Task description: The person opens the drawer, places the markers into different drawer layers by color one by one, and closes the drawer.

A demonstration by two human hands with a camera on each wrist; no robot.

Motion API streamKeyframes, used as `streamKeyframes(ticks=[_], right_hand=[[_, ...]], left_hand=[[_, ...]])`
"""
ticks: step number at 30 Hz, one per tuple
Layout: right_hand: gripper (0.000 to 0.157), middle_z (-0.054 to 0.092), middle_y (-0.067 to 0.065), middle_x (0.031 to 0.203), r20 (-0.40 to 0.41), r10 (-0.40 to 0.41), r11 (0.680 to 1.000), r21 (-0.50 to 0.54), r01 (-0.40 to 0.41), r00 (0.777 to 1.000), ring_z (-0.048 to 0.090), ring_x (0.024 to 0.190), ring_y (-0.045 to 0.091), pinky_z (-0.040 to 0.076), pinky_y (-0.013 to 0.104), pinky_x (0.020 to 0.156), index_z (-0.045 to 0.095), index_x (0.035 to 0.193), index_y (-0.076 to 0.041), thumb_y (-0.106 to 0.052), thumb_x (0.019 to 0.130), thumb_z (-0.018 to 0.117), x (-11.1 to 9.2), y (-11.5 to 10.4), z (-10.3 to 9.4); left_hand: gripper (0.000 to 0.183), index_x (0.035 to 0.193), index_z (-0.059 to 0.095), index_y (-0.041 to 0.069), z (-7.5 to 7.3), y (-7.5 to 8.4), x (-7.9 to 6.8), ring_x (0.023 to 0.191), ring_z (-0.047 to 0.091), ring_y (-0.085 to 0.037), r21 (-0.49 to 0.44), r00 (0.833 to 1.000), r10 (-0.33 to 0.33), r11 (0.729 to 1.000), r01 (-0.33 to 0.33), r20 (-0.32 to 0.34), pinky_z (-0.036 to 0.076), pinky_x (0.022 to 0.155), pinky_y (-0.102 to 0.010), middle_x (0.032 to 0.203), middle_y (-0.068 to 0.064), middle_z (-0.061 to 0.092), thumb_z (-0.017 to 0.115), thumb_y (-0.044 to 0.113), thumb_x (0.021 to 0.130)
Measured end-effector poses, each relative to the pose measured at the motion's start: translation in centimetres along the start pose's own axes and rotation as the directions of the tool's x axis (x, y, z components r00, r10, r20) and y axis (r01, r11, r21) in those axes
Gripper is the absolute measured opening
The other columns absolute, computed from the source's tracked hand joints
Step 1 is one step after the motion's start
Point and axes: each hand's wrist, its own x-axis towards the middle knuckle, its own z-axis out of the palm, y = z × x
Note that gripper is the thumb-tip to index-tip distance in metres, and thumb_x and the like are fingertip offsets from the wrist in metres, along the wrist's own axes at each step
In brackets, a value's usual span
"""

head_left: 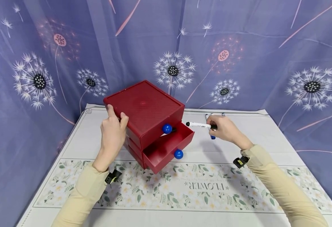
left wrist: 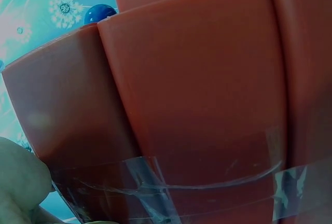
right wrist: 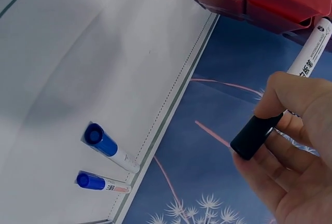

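A red drawer cabinet [head_left: 144,105] with blue knobs stands left of the middle in the head view, its middle drawer [head_left: 166,154] pulled out. My left hand [head_left: 113,134] rests on the cabinet's upper left edge, index finger and thumb extended; its other fingers are hidden. In the left wrist view, clear tape [left wrist: 218,195] crosses the cabinet's side. My right hand [head_left: 224,127] pinches a white marker [head_left: 198,125] by its black-capped end, to the right of the open drawer. Inside that drawer a black-ended object [head_left: 174,129] partly shows behind the upper knob.
Two blue-capped markers [right wrist: 104,143] lie on the white table near its back edge, beneath and behind my right hand. A floral strip with printed lettering [head_left: 208,186] runs along the table's front. A purple dandelion curtain [head_left: 200,41] hangs behind and at both sides.
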Motion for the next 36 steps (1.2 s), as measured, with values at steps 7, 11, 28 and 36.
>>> streamKeyframes(ticks=[7, 11, 28, 36], right_hand=[[0.019, 0.057, -0.007, 0.072, -0.006, -0.087, 0.996, -0.005, 0.087, 0.996, 0.046, 0.064, 0.007, 0.039, 0.027, 0.061, 0.061, 0.083, -0.016, -0.004, 0.068, 0.063, 0.1, -0.5, -0.1], [0.02, 0.058, -0.007, 0.076, -0.004, -0.141, 0.99, 0.009, 0.141, 0.99, 0.049, 0.068, 0.006, 0.042, 0.027, 0.063, 0.062, 0.085, -0.017, -0.004, 0.07, 0.064, 0.2, -1.0, -0.3], [0.025, 0.066, 0.0, 0.093, -0.042, -0.297, 0.953, 0.045, 0.299, 0.954, 0.059, 0.082, 0.012, 0.049, 0.029, 0.068, 0.065, 0.099, -0.01, -0.001, 0.076, 0.067, 0.6, -2.7, -0.9], [0.026, 0.066, 0.004, 0.1, -0.076, -0.364, 0.926, 0.078, 0.369, 0.928, 0.06, 0.094, 0.018, 0.049, 0.035, 0.079, 0.066, 0.104, -0.006, 0.002, 0.08, 0.063, 0.9, -4.1, -0.9]], left_hand=[[0.058, 0.134, 0.032, -0.011, 0.1, 0.0, 0.0, 0.063, 0.06, -0.045, 0.008, 1.0, 0.005, 1.0, -0.005, -0.01, 0.051, 0.061, -0.049, 0.063, -0.027, 0.057, 0.036, 0.03, 0.092], [0.058, 0.134, 0.032, -0.011, 0.1, 0.0, 0.0, 0.062, 0.06, -0.044, 0.007, 1.0, 0.0, 1.0, 0.0, -0.009, 0.05, 0.061, -0.049, 0.061, -0.026, 0.056, 0.035, 0.029, 0.092], [0.058, 0.133, 0.033, -0.011, 0.1, 0.0, 0.0, 0.067, 0.061, -0.047, -0.003, 1.0, 0.002, 1.0, -0.002, -0.027, 0.05, 0.066, -0.051, 0.067, -0.031, 0.059, 0.036, 0.028, 0.091], [0.058, 0.134, 0.033, -0.01, 0.1, 0.1, 0.0, 0.065, 0.061, -0.046, -0.01, 1.0, -0.007, 1.0, 0.007, -0.018, 0.051, 0.064, -0.05, 0.063, -0.028, 0.057, 0.037, 0.029, 0.091]])
